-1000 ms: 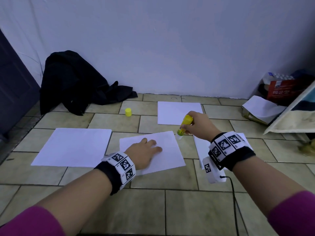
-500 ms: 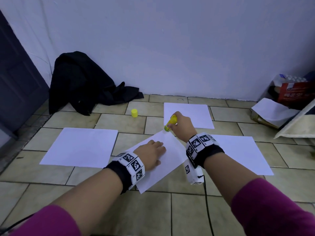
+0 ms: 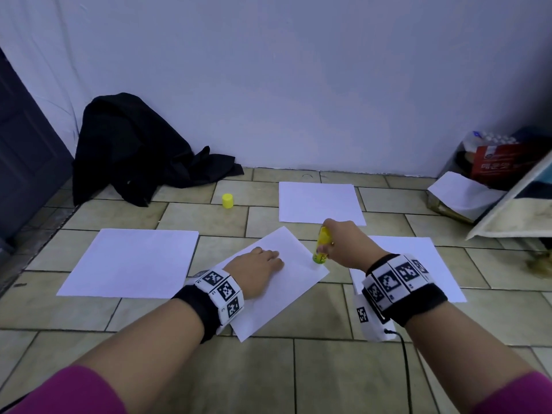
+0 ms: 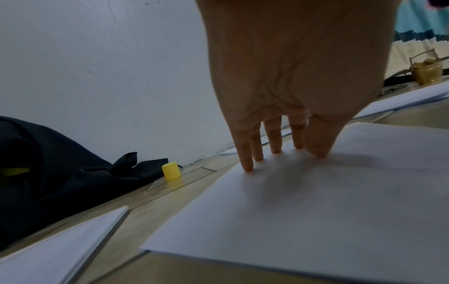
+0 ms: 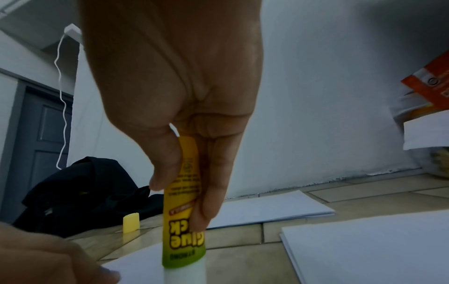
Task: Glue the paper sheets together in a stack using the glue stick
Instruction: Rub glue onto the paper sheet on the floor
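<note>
The right hand [image 3: 343, 243], gripping the uncapped glue stick [image 3: 322, 245] tip-down, has swept from the far corner of the angled paper sheet [image 3: 286, 282] down its right edge (cap [image 3: 228, 201] stands apart by the black cloth [image 3: 134, 147]). The left hand [image 3: 254, 264] still presses flat on that sheet, fingers straight. Glue probably now lines that edge, though no trace shows; three other sheets await stacking.

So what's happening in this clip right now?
A person kneels over paper sheets on a tiled floor. Their left hand presses flat on the middle sheet, while the right hand grips an uncapped glue stick, tip down near that sheet's right edge. The yellow cap stands apart by the black cloth.
</note>
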Available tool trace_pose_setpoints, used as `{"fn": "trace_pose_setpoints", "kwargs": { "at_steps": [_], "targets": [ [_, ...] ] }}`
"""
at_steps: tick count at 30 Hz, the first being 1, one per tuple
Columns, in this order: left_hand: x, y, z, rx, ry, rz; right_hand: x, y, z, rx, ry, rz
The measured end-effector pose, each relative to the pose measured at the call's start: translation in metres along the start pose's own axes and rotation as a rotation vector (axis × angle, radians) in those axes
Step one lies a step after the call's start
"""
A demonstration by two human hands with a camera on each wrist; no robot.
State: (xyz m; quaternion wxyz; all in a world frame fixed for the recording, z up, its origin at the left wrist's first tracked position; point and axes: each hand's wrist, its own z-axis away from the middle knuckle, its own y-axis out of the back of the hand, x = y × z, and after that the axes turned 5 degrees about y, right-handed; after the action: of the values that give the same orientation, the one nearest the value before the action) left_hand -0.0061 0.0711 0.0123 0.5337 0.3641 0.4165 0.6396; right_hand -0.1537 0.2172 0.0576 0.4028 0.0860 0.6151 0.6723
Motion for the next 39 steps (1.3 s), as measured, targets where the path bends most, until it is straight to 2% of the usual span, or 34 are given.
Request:
{"fn": "trace_pose_setpoints", "kwargs": {
  "at_steps": [4, 7, 9, 12, 14, 17, 24, 29, 35, 39],
  "targets": [
    [-0.001, 0.009, 0.003, -0.017, 0.019, -0.060, 0.007, 0.004, 0.000, 0.059, -0.022, -0.082],
    [-0.001, 0.010, 0.005, 0.032, 0.087, -0.072, 0.010, 0.010, -0.002, 0.179, -0.035, -0.194],
    [-0.006, 0.006, 0.007, 0.070, 0.081, -0.044, 0.008, 0.013, -0.003, 0.229, -0.031, -0.206],
    [-0.012, -0.001, 0.009, 0.042, 0.002, 0.025, 0.001, 0.012, -0.007, 0.269, -0.016, -0.222],
    [-0.011, -0.001, 0.011, 0.008, 0.026, 0.016, -0.005, 0.009, -0.012, 0.289, -0.005, -0.253],
    [-0.009, 0.003, 0.013, 0.025, 0.084, -0.025, -0.013, 0.003, -0.020, 0.306, 0.011, -0.299],
    [-0.013, -0.005, 0.012, 0.012, 0.105, 0.047, -0.041, -0.009, -0.036, 0.288, 0.071, -0.352],
    [-0.012, -0.005, 0.011, 0.012, 0.127, 0.079, -0.058, -0.023, -0.052, 0.197, 0.110, -0.325],
    [-0.012, -0.004, 0.011, 0.014, 0.133, 0.071, -0.061, -0.025, -0.055, 0.055, 0.192, -0.086],
    [-0.013, 0.001, 0.008, 0.003, 0.148, 0.044, -0.045, -0.015, -0.037, -0.016, 0.237, -0.004]
  ]
}}
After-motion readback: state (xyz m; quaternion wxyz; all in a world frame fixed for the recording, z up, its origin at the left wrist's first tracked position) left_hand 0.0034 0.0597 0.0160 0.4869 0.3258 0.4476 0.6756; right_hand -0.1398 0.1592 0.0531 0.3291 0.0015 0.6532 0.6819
